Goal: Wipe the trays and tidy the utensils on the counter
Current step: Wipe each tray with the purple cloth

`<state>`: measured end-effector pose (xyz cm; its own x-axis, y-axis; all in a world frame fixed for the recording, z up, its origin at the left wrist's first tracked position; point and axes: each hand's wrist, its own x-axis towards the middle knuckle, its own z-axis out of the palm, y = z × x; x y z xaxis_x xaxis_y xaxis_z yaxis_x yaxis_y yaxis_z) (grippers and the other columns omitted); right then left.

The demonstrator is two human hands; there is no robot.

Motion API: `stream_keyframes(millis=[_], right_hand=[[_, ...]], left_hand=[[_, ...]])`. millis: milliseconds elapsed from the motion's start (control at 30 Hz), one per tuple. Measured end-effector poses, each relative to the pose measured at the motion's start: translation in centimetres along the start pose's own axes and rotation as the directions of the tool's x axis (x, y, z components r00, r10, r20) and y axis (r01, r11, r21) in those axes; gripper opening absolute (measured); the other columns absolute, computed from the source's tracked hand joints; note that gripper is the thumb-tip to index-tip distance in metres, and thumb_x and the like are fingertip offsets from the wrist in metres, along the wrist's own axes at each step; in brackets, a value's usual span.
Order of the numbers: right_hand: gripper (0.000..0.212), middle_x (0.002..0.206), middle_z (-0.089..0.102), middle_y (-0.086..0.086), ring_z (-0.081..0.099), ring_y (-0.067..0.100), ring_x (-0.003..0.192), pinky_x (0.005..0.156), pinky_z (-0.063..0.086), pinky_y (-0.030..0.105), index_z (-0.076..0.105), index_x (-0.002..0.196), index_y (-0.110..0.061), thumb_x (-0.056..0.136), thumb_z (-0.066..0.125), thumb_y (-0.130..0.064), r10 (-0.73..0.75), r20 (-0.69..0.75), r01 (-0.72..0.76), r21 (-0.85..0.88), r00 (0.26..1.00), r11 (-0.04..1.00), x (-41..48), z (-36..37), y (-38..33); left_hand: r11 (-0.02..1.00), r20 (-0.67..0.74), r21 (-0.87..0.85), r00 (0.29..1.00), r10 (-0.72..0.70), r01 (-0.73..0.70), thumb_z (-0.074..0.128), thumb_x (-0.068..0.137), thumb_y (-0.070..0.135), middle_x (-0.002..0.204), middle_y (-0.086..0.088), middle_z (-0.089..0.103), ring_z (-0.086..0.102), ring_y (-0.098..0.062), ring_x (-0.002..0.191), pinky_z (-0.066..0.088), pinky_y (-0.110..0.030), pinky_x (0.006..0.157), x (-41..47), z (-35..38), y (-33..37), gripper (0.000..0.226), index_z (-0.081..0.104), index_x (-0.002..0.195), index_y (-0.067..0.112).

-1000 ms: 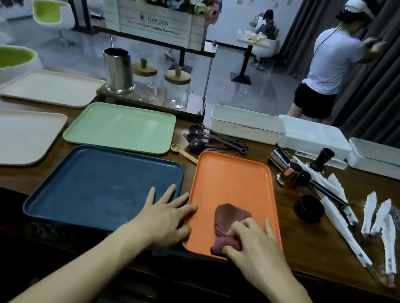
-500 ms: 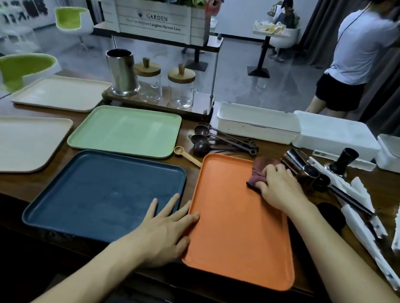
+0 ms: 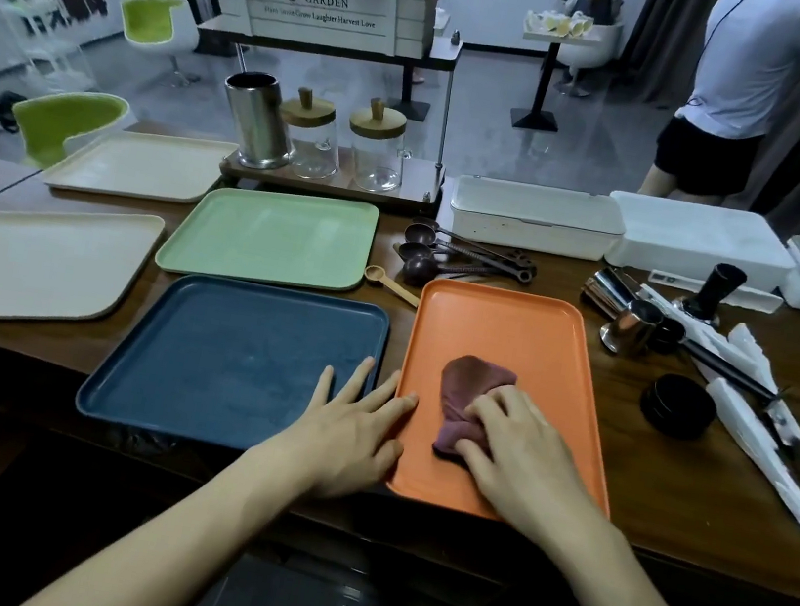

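While spoons (image 3: 426, 255) and steel cups (image 3: 630, 327) flank the orange tray (image 3: 503, 328), the right hand (image 3: 521, 450) presses a cloth (image 3: 469, 380) onto it, left hand (image 3: 353, 430) fingers (image 3: 350, 378) spread along its rim.

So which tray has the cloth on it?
The orange tray, the one on the right. The purple cloth lies on it under the right hand. The blue tray, green tray and two cream trays have none.
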<state>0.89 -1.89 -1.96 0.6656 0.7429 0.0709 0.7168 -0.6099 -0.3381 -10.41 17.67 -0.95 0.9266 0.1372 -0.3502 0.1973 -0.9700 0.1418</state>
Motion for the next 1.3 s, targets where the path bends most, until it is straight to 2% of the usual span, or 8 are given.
stream_keyframes(millis=[233, 333, 433, 600, 700, 967, 1167, 1300], right_hand=[[0.025, 0.116, 0.045, -0.015, 0.050, 0.015, 0.111, 0.089, 0.048, 0.032, 0.057, 0.111, -0.033, 0.091, 0.059, -0.046, -0.020, -0.005, 0.020, 0.114, 1.000, 0.993, -1.2, 0.4, -2.4], [0.020, 0.114, 0.045, -0.019, 0.052, 0.017, 0.116, 0.111, 0.039, 0.038, 0.056, 0.109, -0.037, 0.092, 0.059, -0.046, 0.028, 0.054, -0.033, 0.095, 0.998, 0.995, -3.5, -0.5, -1.6], [0.017, 0.117, 0.047, -0.020, 0.052, 0.014, 0.120, 0.126, 0.013, 0.042, 0.058, 0.111, -0.037, 0.095, 0.060, -0.043, 0.188, 0.050, -0.189, 0.007, 0.981, 0.982, -5.2, -2.1, 0.0], [0.021, 0.113, 0.049, -0.012, 0.051, 0.022, 0.118, 0.118, 0.025, 0.041, 0.059, 0.103, -0.035, 0.092, 0.061, -0.052, 0.447, -0.040, -0.449, -0.039, 0.894, 0.893, -4.7, -2.5, -0.7], [0.022, 0.109, 0.049, -0.010, 0.052, 0.019, 0.113, 0.117, 0.025, 0.041, 0.062, 0.104, -0.032, 0.091, 0.063, -0.050, 0.402, -0.053, -0.402, 0.008, 0.914, 0.916, -3.6, -0.3, -4.6], [0.014, 0.113, 0.047, -0.019, 0.057, 0.009, 0.110, 0.124, -0.001, 0.051, 0.056, 0.099, -0.042, 0.088, 0.064, -0.043, 0.347, -0.012, -0.341, 0.150, 0.938, 0.928, -3.0, 1.4, -7.2], [0.017, 0.114, 0.048, -0.015, 0.052, 0.020, 0.121, 0.122, 0.016, 0.047, 0.053, 0.098, -0.041, 0.089, 0.065, -0.049, 0.484, 0.002, -0.484, 0.020, 0.875, 0.875, -4.7, -1.7, -0.3], [0.019, 0.119, 0.048, -0.010, 0.050, 0.022, 0.118, 0.090, 0.043, 0.036, 0.056, 0.106, -0.037, 0.091, 0.064, -0.046, 0.475, -0.037, -0.475, -0.011, 0.879, 0.880, -3.3, -2.2, 1.4]], left_hand=[[0.999, -0.022, -0.015, 0.999, 0.034, -0.035, 0.028, 0.106, 0.053, 0.172, 0.006, -0.011, -0.026, -0.028, 0.154, -0.012, -0.063, 0.122, 0.0, 0.2, -0.2, 0.062, 0.008, 0.162, 0.035], [0.999, -0.032, 0.023, 0.999, 0.039, -0.039, 0.024, 0.106, 0.056, 0.172, 0.004, -0.012, -0.027, -0.030, 0.154, -0.014, -0.062, 0.122, 0.0, 0.4, -0.2, 0.065, 0.002, 0.163, 0.033], [0.997, -0.058, 0.059, 0.997, 0.060, -0.056, 0.021, 0.106, 0.058, 0.171, 0.000, -0.015, -0.029, -0.031, 0.153, -0.014, -0.063, 0.121, -0.3, 0.5, -0.4, 0.067, 0.001, 0.164, 0.032], [0.978, -0.064, 0.146, 0.985, 0.162, -0.151, 0.024, 0.099, 0.072, 0.170, 0.000, -0.018, -0.031, -0.031, 0.152, -0.017, -0.065, 0.119, -0.2, -0.3, -1.3, 0.079, 0.005, 0.164, 0.031], [0.968, 0.008, 0.155, 0.980, 0.197, -0.196, 0.028, 0.091, 0.083, 0.171, -0.001, -0.014, -0.029, -0.030, 0.153, -0.020, -0.065, 0.117, 0.1, -1.3, -2.0, 0.092, 0.005, 0.164, 0.033], [0.945, 0.025, 0.211, 0.968, 0.250, -0.250, 0.033, 0.071, 0.100, 0.171, -0.004, -0.015, -0.025, -0.032, 0.154, -0.017, -0.066, 0.118, 0.6, -1.0, -2.6, 0.120, -0.005, 0.163, 0.034], [0.954, 0.057, 0.185, 0.971, 0.231, -0.238, 0.037, 0.069, 0.100, 0.170, -0.001, -0.019, -0.028, -0.031, 0.153, -0.017, -0.067, 0.118, 0.8, -1.3, -2.8, 0.123, -0.002, 0.164, 0.032], [0.966, 0.067, 0.130, 0.974, 0.217, -0.224, 0.040, 0.068, 0.100, 0.169, 0.002, -0.022, -0.031, -0.029, 0.152, -0.016, -0.068, 0.118, 0.7, -1.2, -2.8, 0.124, -0.002, 0.164, 0.033]])
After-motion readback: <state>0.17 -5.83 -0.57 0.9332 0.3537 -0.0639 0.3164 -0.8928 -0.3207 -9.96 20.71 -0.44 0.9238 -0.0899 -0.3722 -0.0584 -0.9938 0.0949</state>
